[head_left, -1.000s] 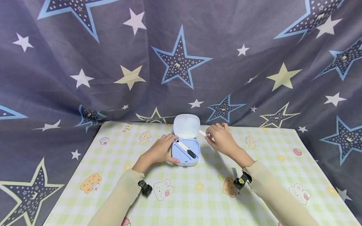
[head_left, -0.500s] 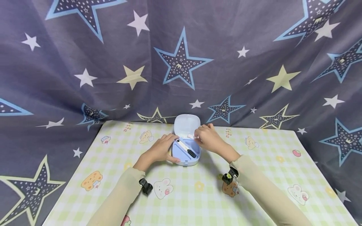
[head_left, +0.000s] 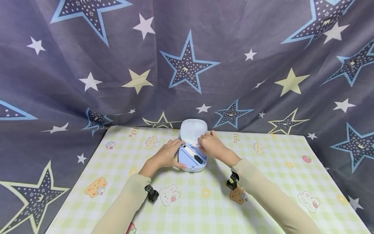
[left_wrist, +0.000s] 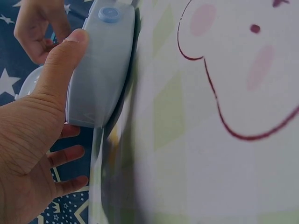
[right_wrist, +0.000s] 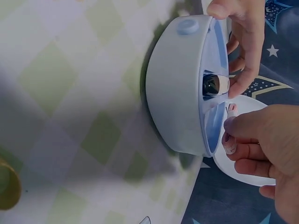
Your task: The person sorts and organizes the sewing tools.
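A small light-blue case (head_left: 195, 169) stands on the table with its pale lid (head_left: 193, 127) raised at the back. My left hand (head_left: 165, 155) grips the case's left side, thumb (left_wrist: 67, 53) at the front corner and fingers behind. Inside, a slim white tool with a black end (head_left: 191, 152) lies diagonally across the blue tray (head_left: 184, 159). Over the tray's right rear part, my right hand (head_left: 214, 146) pinches a small pink-and-white printed stick (right_wrist: 229, 143) between thumb and fingers. In the head view this hand covers most of the stick.
A green-and-white checked cloth (head_left: 190, 204) with cartoon prints covers the table. Close behind the lid hangs a dark star-patterned curtain (head_left: 163, 104). A yellow-rimmed round thing (right_wrist: 6, 186) lies on the cloth, shown in the right wrist view.
My right hand has moved left with the pink-and-white stick, from beside the lid to over the case's rear part, and sunk slightly. The left hand keeps its grip on the case.
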### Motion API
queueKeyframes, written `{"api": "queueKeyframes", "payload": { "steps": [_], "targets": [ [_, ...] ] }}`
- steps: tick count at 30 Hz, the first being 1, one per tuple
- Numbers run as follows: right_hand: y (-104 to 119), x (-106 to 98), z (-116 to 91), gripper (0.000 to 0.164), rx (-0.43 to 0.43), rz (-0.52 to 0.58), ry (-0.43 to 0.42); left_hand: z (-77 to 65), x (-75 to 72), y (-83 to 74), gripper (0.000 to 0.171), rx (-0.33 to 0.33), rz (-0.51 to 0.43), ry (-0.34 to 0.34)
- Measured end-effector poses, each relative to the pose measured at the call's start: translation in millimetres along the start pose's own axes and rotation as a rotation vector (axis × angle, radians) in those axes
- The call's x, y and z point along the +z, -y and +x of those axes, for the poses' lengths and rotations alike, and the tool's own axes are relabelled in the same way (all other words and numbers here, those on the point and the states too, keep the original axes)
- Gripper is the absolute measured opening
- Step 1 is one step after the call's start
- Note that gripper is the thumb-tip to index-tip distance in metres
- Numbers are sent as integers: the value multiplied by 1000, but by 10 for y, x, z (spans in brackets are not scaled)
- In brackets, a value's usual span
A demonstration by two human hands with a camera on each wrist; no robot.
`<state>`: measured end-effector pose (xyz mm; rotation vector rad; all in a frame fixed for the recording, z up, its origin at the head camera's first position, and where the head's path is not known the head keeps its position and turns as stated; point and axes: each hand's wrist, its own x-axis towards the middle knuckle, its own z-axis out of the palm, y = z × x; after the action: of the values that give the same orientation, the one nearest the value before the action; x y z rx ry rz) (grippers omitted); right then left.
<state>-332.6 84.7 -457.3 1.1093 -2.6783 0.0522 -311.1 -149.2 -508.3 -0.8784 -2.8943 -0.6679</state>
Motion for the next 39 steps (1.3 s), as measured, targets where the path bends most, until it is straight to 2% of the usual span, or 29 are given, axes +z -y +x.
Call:
{"api": "queueKeyframes", "payload": {
  "steps": [9, 24, 32, 39],
  "targets": [
    [21, 119, 22, 14, -17, -47, 15, 8, 23, 24, 107, -14, 24, 11],
    [-7, 218, -18, 12, -17, 21, -48, 7, 43, 38, 108, -9, 11, -9],
    [-21, 225, -36, 11, -12, 74, -53, 7, 66, 54, 110, -8, 8, -11],
    [-38, 229, -22, 13, -6, 76, -45, 22, 62, 51, 108, -11, 8, -4]
  ]
}}
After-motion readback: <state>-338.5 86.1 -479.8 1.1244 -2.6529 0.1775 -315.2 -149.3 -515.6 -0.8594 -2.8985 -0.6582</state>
